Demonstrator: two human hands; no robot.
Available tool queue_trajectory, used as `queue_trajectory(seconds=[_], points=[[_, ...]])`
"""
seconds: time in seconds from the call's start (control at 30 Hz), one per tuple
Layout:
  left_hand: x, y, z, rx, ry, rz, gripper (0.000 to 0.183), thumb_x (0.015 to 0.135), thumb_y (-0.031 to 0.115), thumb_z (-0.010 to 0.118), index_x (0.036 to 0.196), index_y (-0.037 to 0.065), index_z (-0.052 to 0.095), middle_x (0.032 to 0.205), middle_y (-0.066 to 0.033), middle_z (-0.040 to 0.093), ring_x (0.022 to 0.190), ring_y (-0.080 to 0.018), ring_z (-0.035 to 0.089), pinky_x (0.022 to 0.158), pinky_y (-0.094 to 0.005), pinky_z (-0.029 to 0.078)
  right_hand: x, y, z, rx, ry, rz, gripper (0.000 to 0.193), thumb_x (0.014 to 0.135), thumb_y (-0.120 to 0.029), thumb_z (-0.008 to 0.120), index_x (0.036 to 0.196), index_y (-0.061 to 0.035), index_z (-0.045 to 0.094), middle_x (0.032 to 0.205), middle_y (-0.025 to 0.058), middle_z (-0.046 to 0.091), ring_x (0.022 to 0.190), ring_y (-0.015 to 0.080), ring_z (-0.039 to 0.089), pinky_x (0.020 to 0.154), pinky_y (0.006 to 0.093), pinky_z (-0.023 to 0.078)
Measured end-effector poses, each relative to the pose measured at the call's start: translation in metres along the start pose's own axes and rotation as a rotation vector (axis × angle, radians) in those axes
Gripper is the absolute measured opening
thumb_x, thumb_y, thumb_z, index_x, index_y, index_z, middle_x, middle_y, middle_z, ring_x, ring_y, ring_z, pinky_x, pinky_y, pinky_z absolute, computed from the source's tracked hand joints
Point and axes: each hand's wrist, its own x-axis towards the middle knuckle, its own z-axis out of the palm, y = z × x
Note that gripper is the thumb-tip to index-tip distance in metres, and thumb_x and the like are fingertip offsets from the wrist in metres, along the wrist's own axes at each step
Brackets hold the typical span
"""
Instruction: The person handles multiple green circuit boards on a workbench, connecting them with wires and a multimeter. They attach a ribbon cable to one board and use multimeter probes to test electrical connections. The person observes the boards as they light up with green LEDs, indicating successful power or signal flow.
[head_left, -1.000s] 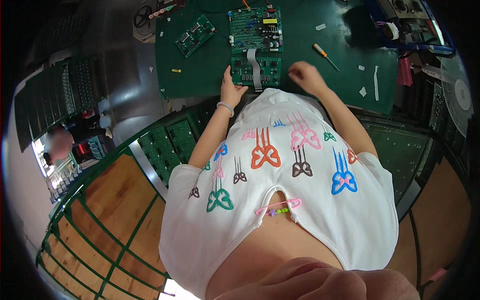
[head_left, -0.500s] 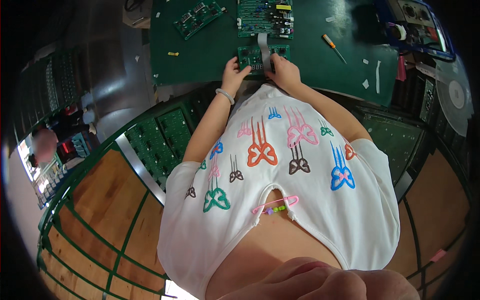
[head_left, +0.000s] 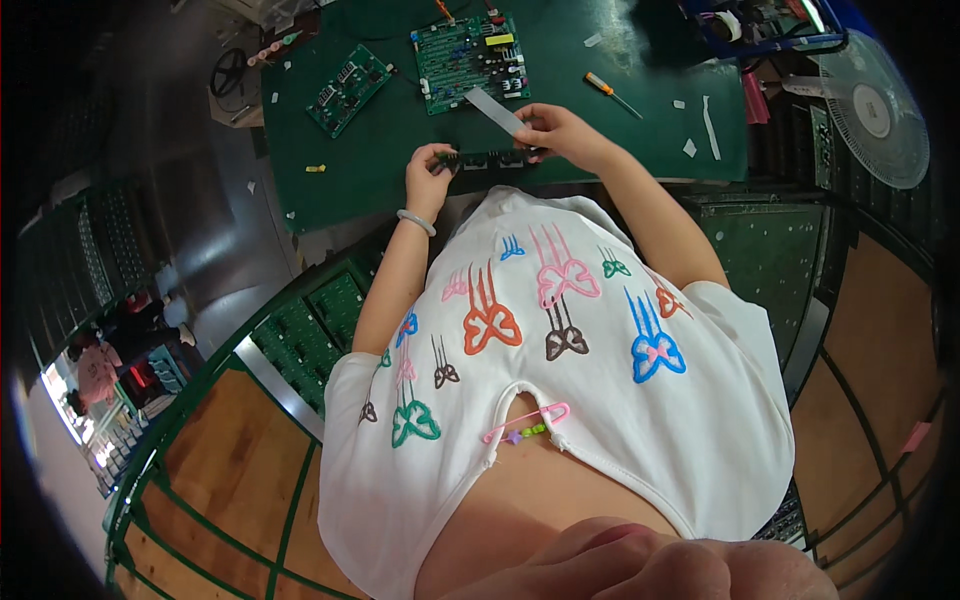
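The ribbon cable (head_left: 493,109) looks smooth plastic, the shirt (head_left: 610,440) matt cloth.

Green table (head_left: 365,190), glossy grey floor (head_left: 213,240)

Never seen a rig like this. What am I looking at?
No robot here: these are a person's bare hands, filmed from above by the left of two wide fisheye cameras worn on their head. That's why straight edges curve and the wearer's white shirt fills the middle.

The left hand and right hand hold a small circuit board between them, seen nearly edge-on. A grey ribbon cable runs toward the right hand.

On the green table lie a large circuit board, another board and a screwdriver.
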Motion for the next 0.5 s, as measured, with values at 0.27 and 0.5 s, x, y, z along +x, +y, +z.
queue_trajectory(seconds=[0.27, 0.5], points=[[-0.026, 0.023, -0.002, 0.419, 0.096, 0.073, 0.031, 0.065, -0.02, 0.052, 0.085, 0.001, 0.062, 0.108, -0.0086, 0.056, 0.099, -0.0208, 0.058, 0.078, -0.0272, 0.05, 0.016, 0.019, -0.01, 0.053, -0.177, 0.048, 0.027, 0.084, -0.013, 0.064, 0.107, -0.0023, 0.053, 0.09, 0.0018, 0.061, 0.084, 0.0093, 0.059, 0.079, 0.0239, 0.049], [-0.041, 0.007, 0.001, -0.265, 0.094, -0.391, 0.043, 0.083, -0.007, 0.043, 0.124, 0.003, 0.041, 0.117, -0.0127, 0.052, 0.102, -0.0271, 0.058, 0.085, -0.0364, 0.052, 0.046, 0.064, 0.02, -0.051, -0.068, -0.026, 0.027, 0.083, -0.013, 0.066, 0.104, -0.001, 0.056, 0.091, 0.003, 0.063, 0.083, 0.0114, 0.06, 0.076, 0.0262, 0.049]])
